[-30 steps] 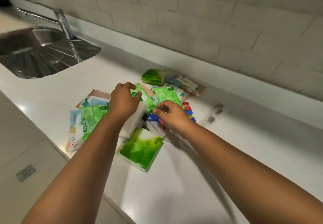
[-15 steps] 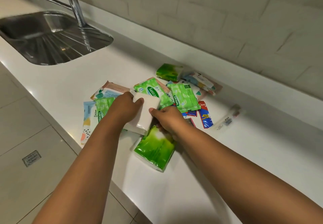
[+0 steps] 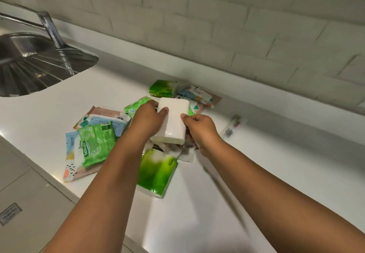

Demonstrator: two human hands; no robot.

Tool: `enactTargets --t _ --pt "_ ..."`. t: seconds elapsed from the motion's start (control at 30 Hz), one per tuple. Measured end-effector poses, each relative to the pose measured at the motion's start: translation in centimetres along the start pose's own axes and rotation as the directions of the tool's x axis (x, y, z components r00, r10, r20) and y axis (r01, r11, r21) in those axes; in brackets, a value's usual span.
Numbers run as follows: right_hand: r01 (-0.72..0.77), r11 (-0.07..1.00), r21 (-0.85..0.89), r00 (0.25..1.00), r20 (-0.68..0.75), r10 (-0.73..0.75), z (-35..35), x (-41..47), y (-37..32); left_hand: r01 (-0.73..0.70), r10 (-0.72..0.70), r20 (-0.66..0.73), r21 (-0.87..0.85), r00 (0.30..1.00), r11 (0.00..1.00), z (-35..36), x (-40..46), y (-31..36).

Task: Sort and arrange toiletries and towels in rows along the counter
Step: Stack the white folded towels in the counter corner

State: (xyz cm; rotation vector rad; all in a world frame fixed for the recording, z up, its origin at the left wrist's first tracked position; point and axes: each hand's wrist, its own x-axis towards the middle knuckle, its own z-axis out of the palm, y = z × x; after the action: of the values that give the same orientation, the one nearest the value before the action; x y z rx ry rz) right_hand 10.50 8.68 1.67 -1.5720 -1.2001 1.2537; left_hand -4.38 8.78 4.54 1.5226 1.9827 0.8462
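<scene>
A white tissue pack (image 3: pixel 173 120) is lifted above a pile of toiletry packs on the white counter (image 3: pixel 256 164). My left hand (image 3: pixel 147 119) grips its left edge and my right hand (image 3: pixel 199 127) grips its right edge. Below it lies a green tissue pack (image 3: pixel 156 171). A green wipes pack (image 3: pixel 96 143) rests on pastel patterned packs (image 3: pixel 72 164) at the left. Another green tissue pack (image 3: pixel 163 88) and a patterned pack (image 3: pixel 199 95) lie at the back. A small tube (image 3: pixel 231 128) lies to the right, blurred.
A steel sink (image 3: pixel 29 65) with a tap (image 3: pixel 51 29) is set in the counter at the left. A tiled wall (image 3: pixel 217 25) runs behind. The counter's front edge (image 3: pixel 65 191) drops to a tiled floor (image 3: pixel 19 203).
Both hands have raised the white tissue pack out of the pile and moved it up and back; it now covers the green wipes packs in the middle.
</scene>
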Motion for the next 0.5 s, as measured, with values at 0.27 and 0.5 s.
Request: enactTargets --t 0.27,0.5 --pt "-0.01 0.992 0.129 0.975 -0.218 0.038 -10.7 0.3 2.7 -0.125 0.136 0.131 -0.093 0.982 0.988 7.9 -2.4 8.0" --pt "0.012 0.981 0.196 0.896 -0.438 0.076 -21.9 -2.1 6.1 -0.16 0.203 0.243 -0.183 0.949 0.97 15.7 -7.4 15.7"
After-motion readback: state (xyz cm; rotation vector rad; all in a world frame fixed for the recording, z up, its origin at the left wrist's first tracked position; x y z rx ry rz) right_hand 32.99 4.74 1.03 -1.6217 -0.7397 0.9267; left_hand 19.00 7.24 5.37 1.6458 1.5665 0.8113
